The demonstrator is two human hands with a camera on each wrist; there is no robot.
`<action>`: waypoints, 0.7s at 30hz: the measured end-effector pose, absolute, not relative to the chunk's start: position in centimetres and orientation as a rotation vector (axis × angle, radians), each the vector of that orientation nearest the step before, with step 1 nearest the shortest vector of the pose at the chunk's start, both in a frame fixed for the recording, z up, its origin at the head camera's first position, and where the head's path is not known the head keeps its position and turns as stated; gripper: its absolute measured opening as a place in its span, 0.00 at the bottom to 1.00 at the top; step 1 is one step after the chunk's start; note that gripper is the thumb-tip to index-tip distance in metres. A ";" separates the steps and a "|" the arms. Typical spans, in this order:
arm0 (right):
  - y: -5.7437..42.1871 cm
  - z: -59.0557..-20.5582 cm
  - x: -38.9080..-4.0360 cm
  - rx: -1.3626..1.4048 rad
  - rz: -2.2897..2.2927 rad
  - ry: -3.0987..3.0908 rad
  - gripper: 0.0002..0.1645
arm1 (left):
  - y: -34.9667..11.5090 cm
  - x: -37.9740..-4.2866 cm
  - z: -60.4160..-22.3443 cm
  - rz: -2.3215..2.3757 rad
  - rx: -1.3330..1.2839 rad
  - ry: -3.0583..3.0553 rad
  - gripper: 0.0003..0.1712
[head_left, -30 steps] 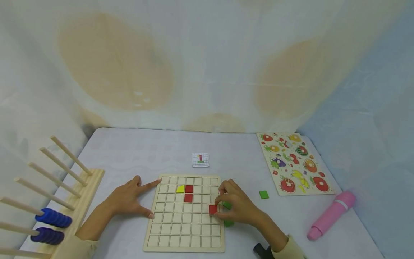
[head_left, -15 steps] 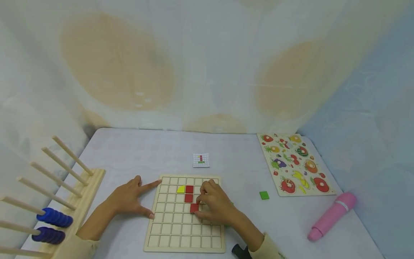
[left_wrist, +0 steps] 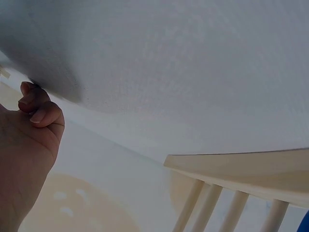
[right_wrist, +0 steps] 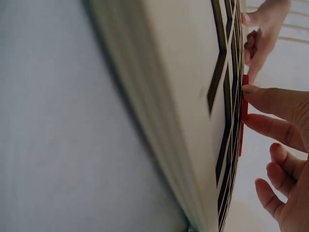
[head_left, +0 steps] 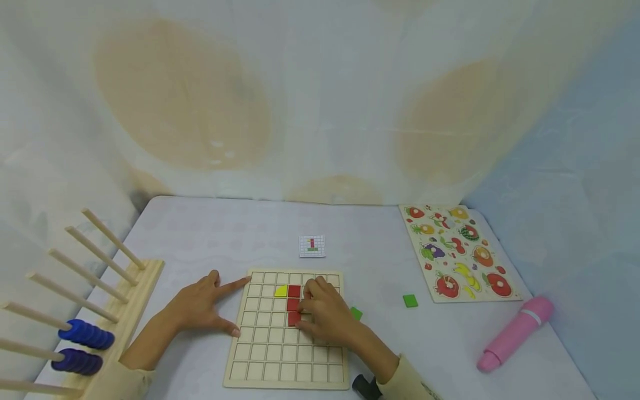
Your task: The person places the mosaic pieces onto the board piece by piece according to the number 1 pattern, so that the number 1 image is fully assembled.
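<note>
A wooden grid board (head_left: 265,369) lies on the table in the head view. My left hand (head_left: 196,306) touches its left edge with straight thumb and index finger spread apart; the other fingers are bent. Over the middle of the grid, my right hand (head_left: 327,318) pinches a red square tile (head_left: 293,319) between thumb and index finger, as the right wrist view also shows. This tile (right_wrist: 245,104) is at the board's surface, directly below two red tiles (head_left: 293,304) in one column. A yellow tile (head_left: 281,291) with a curved edge sits left of the top red one.
Green square tiles (head_left: 410,300) lie right of the board, one partly behind the right hand. A small pattern card (head_left: 312,246) lies beyond it. Farther right are a fruit puzzle board (head_left: 462,253) and a pink cylinder (head_left: 515,336). A pegged wooden rack (head_left: 142,289) with blue rings stands left.
My right hand has moved left from the board's right edge, bringing the red tile under the other two red ones. The left hand stays at the board's left edge.
</note>
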State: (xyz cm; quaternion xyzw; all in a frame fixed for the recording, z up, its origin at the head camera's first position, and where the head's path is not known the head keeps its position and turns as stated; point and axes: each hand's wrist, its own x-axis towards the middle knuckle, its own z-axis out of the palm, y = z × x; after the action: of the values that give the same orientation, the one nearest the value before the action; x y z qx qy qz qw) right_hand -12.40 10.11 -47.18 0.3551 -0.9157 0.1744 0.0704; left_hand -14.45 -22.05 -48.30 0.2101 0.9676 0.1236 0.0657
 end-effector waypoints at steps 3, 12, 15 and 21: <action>9.7 -47.1 -12.2 1.045 0.546 -2.789 0.10 | -22.0 -14.4 -48.2 0.374 0.633 2.916 0.65; 8.3 -46.1 -11.5 0.876 0.388 -2.924 0.08 | -21.8 -14.5 -47.9 0.383 0.622 2.911 0.66; 8.2 -46.1 -11.1 0.879 0.296 -2.915 0.10 | -21.8 -14.5 -47.9 0.385 0.618 2.906 0.66; 9.6 -46.1 -10.7 0.851 0.449 -2.860 0.17 | -21.9 -14.4 -47.9 0.392 0.618 2.902 0.66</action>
State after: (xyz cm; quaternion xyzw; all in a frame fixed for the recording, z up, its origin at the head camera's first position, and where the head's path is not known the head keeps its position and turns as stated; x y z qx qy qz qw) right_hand -10.74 9.61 -46.08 0.2814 -0.9460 0.1486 0.0620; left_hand -14.38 -21.87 -47.91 0.2058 0.9670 0.1305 0.0744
